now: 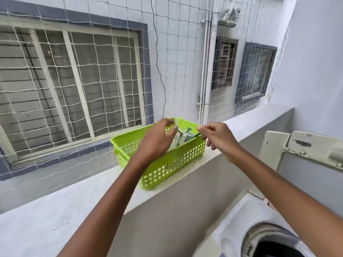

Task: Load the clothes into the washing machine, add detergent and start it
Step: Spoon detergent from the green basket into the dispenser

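Washer [246,227] below ledge [55,216], basket [167,164].

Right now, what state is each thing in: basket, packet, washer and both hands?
Green basket: upright on the ledge, packet inside.
Detergent packet: in the basket, pinched at both ends.
Washing machine: lid up, drum open.
Left hand: pinching the packet.
Right hand: pinching the packet's other end.

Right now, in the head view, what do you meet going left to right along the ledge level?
Barred window → green basket → left hand → right hand → raised washing machine lid.
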